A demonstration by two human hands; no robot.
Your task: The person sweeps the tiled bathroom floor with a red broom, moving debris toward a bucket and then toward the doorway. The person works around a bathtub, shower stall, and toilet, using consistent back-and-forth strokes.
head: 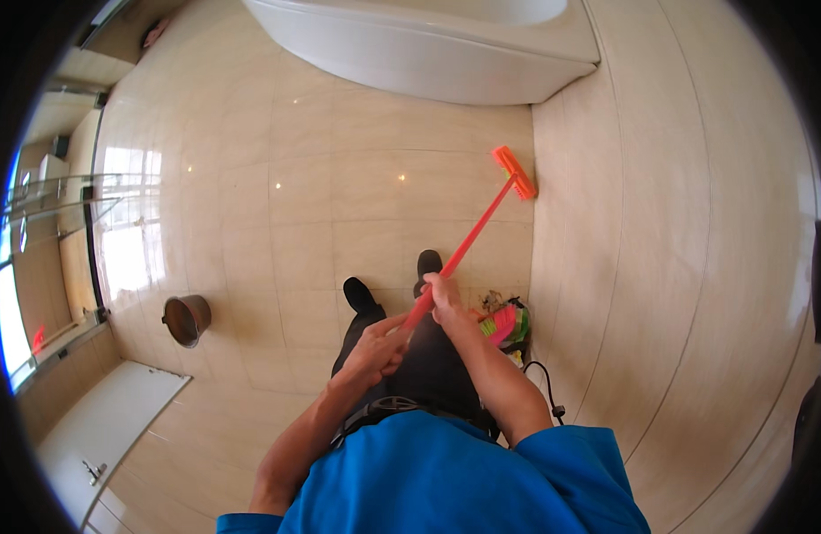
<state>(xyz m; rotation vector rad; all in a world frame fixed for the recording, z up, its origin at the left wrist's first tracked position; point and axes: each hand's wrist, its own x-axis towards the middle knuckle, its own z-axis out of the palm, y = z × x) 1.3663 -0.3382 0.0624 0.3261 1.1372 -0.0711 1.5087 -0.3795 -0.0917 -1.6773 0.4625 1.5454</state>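
Both hands grip the red handle (480, 227) of a long-handled brush. My left hand (378, 347) is closed around its upper end, close to my waist. Farther down the handle, my right hand (442, 298) wraps around it above my shoe. The handle slants away to the right, towards an orange brush head (515, 172). That head lies on the beige tiled floor (370, 193), close to the foot of the right wall; whether it touches the wall I cannot tell.
A white bathtub (437, 53) stands ahead. On the left are a dark bucket (187, 320), a glass partition (56, 193) and a white door (116, 427). Beside my right leg, a pink and green brush (500, 325) lies among bags and debris against the tiled wall (650, 200).
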